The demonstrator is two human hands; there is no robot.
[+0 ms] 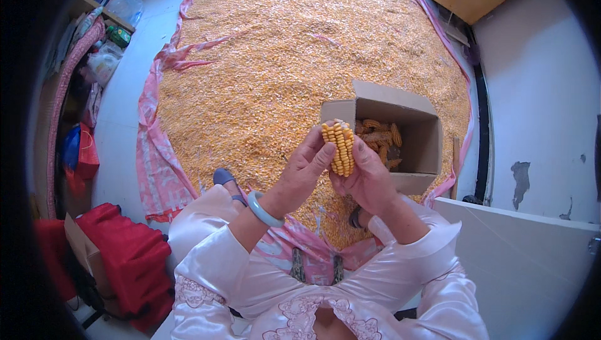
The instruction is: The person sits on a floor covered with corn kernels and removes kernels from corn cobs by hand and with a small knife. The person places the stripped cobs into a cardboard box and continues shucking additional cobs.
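Observation:
Both hands hold one short ear of yellow corn in front of me, above spread corn kernels. My left hand, with a pale bangle at its wrist, grips the ear's left side, the thumb lying on the kernels. My right hand grips its right side and lower end, with the thumb along the edge. Just right of the hands stands an open cardboard box, holding several corn ears or cobs. Loose kernels cover a pink patterned sheet on the floor.
Plastic bags, a green container and a red bag line the left side. Red cloth lies at lower left. On the right are a white panel and a wall with peeled paint. A wooden stick stands beyond the box.

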